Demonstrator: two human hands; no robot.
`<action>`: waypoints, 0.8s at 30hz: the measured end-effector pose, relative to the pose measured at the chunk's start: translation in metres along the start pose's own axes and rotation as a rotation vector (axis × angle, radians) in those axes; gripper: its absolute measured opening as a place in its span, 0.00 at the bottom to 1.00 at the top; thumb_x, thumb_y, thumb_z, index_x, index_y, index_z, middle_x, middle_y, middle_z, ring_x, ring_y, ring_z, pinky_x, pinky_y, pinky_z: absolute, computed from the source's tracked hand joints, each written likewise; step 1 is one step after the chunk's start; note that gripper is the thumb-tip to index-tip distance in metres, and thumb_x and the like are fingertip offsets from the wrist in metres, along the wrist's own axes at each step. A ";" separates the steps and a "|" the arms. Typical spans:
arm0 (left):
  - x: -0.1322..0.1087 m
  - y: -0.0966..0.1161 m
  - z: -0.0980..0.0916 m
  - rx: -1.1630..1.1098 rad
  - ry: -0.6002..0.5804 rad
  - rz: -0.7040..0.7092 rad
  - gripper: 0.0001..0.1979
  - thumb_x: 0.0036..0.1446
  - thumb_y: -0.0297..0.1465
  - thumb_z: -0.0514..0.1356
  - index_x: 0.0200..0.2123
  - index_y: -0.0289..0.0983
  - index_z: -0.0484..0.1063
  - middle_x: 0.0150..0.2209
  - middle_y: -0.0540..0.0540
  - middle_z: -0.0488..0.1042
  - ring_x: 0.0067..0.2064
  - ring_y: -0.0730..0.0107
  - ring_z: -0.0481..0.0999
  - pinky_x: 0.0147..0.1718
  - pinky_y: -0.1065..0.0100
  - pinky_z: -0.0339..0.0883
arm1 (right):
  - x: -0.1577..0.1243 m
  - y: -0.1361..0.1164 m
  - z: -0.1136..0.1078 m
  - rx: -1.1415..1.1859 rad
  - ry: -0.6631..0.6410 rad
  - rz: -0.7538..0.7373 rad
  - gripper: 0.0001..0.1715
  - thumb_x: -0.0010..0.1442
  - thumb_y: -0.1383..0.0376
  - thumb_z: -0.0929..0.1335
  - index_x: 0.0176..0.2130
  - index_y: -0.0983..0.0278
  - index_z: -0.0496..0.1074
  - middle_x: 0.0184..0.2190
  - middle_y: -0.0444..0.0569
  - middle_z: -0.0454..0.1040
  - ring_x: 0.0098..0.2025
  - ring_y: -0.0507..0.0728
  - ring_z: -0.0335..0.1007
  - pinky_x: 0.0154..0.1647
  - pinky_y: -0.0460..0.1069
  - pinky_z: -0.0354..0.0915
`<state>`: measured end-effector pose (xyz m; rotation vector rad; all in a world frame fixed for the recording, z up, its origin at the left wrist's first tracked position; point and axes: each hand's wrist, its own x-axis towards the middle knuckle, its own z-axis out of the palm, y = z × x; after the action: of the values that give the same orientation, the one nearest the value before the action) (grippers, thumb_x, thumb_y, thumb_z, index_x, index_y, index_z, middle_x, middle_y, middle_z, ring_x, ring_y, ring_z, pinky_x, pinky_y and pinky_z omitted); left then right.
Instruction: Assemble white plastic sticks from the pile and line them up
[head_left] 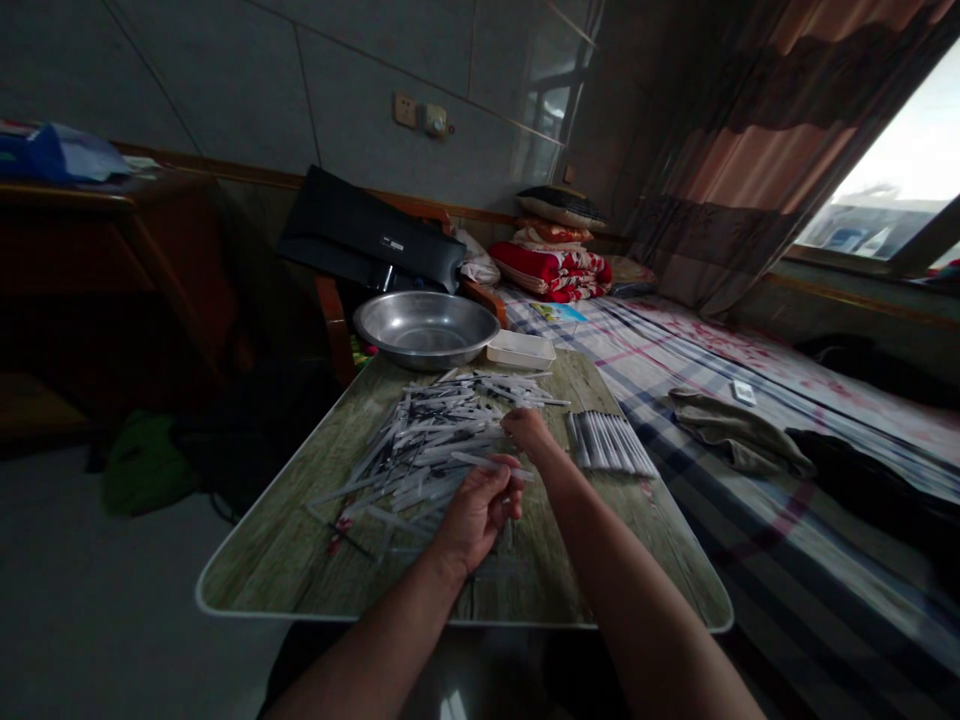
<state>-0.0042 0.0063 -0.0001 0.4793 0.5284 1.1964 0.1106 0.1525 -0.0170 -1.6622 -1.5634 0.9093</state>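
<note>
My left hand (pixel 480 510) is closed, pinching a slim whitish pen tube (pixel 474 460) that lies crosswise between thumb and fingers. Just beyond it, my right hand (pixel 527 428) reaches to the right edge of a loose pile of similar white pen tubes (pixel 427 440), some with dark ends. Its fingers are bent together; what they hold, if anything, is hidden. To the right of that hand, a neat row of pens (pixel 611 443) with dark upper ends lies side by side.
The wood-patterned table (pixel 277 565) has a pale rim. At its far end are a steel basin (pixel 427 330) and a white plastic tray (pixel 521 350). A bed with a checked sheet (pixel 637 365) adjoins the right side. Behind the basin, a black case (pixel 367 235) leans on a chair.
</note>
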 end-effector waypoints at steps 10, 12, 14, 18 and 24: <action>0.004 -0.001 0.001 -0.045 0.059 0.057 0.14 0.50 0.38 0.67 0.35 0.33 0.72 0.32 0.45 0.78 0.30 0.70 0.78 0.25 0.73 0.72 | -0.045 -0.016 -0.042 0.509 0.067 -0.128 0.09 0.47 0.61 0.67 0.23 0.65 0.65 0.16 0.40 0.65 0.16 0.47 0.60 0.14 0.41 0.55; 0.005 0.000 0.001 -0.075 0.064 0.039 0.12 0.52 0.36 0.66 0.36 0.33 0.72 0.34 0.43 0.79 0.32 0.67 0.80 0.27 0.72 0.74 | -0.063 -0.013 -0.062 0.682 0.149 -0.155 0.11 0.47 0.60 0.70 0.25 0.64 0.66 0.18 0.40 0.68 0.19 0.48 0.64 0.15 0.41 0.58; 0.006 0.001 0.000 -0.105 0.078 0.036 0.09 0.54 0.31 0.65 0.37 0.33 0.72 0.35 0.42 0.80 0.34 0.66 0.81 0.30 0.71 0.75 | -0.081 -0.007 -0.080 0.840 0.164 -0.108 0.14 0.46 0.59 0.73 0.27 0.64 0.66 0.21 0.41 0.70 0.20 0.49 0.66 0.15 0.41 0.59; 0.010 0.002 -0.004 -0.170 0.106 0.054 0.07 0.54 0.22 0.61 0.38 0.33 0.71 0.34 0.42 0.80 0.36 0.67 0.81 0.33 0.73 0.75 | -0.109 0.006 -0.100 1.002 0.092 -0.067 0.17 0.44 0.60 0.75 0.27 0.64 0.66 0.21 0.43 0.72 0.20 0.49 0.67 0.15 0.41 0.59; 0.015 0.004 -0.007 -0.241 0.164 0.089 0.06 0.57 0.21 0.58 0.37 0.34 0.72 0.34 0.41 0.80 0.36 0.67 0.82 0.31 0.73 0.76 | -0.120 0.011 -0.107 0.981 0.046 -0.094 0.16 0.44 0.60 0.75 0.25 0.65 0.66 0.19 0.43 0.71 0.19 0.49 0.66 0.16 0.42 0.60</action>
<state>-0.0075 0.0222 -0.0046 0.2014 0.4984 1.3726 0.2021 0.0309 0.0353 -0.8811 -0.8843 1.2858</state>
